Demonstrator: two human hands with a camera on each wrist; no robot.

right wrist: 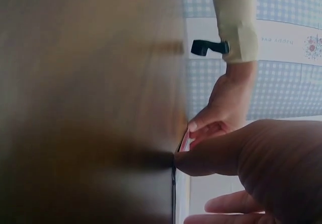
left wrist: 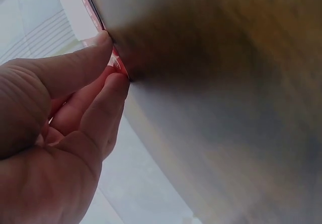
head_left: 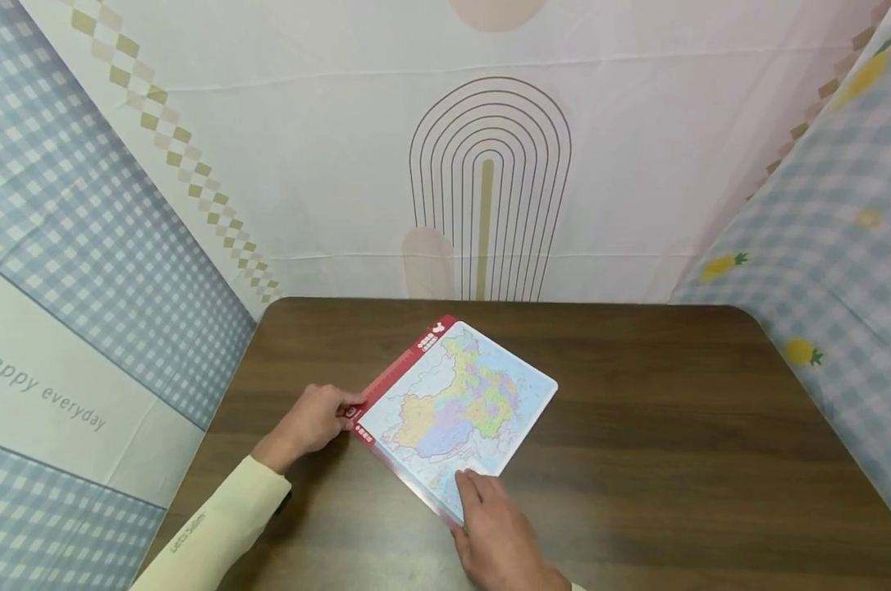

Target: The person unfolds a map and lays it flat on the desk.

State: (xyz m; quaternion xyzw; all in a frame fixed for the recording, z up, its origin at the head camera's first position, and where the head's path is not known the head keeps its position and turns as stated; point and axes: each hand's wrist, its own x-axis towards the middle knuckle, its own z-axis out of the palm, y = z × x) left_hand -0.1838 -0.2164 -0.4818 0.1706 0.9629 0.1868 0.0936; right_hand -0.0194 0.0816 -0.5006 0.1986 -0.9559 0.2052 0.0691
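1. The map point(head_left: 463, 402) lies aslant on the table point(head_left: 674, 427), left of the middle: its far corner sits just beside the table's far edge, its right corner well apart from the table's right edge. Whether it rests wholly flat or is raised a little, I cannot tell.

2. The left hand point(head_left: 308, 423) pinches the map's left corner, on the red strip point(head_left: 390, 373), thumb and fingers closed narrowly on the rim. Gripping there keeps that hand off the printed part.

3. The right hand point(head_left: 500, 529) holds the corner nearest the person. Its thumb meets the rim and its fingers reach over the top, close to the sheet; the right-wrist view shows other fingers spread apart from the thumb.

4. The two grips sit at opposite ends of one side, the side facing the table's near left, probably because this lets both hands steer the map's angle and steady it.

5. The slant likely suits the reach: the left arm, in its pale sleeve point(head_left: 227, 513), comes in from the table's left edge, the right hand from the near side.
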